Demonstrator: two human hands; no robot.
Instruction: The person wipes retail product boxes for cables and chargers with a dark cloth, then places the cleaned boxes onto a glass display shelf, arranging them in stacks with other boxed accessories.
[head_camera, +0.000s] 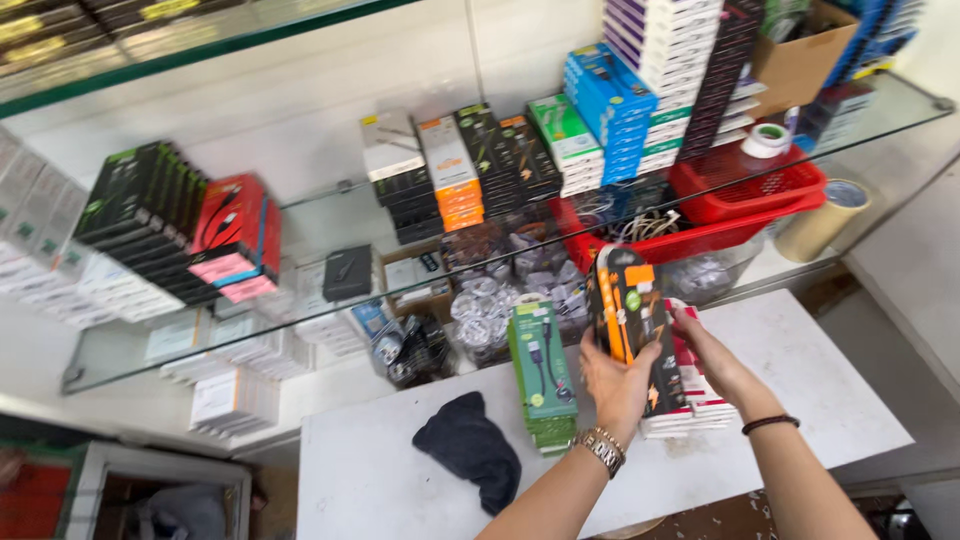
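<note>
My left hand (618, 385) grips a tall stack of flat black-and-orange cable boxes (632, 310), held upright on a white counter (370, 470). My right hand (712, 362) presses the same stack from its right side, against red-and-white boxes (700, 395) at its base. A stack of green cable boxes (541, 375) stands just left of my left hand. A metal watch sits on my left wrist and a dark band on my right wrist.
A dark cloth (470, 447) lies on the counter. A glass shelf (330, 215) behind carries stacks of boxes, red baskets (750, 190) of cables, tape rolls (825, 220) and a cardboard box (800, 60). Bagged cables lie under the shelf.
</note>
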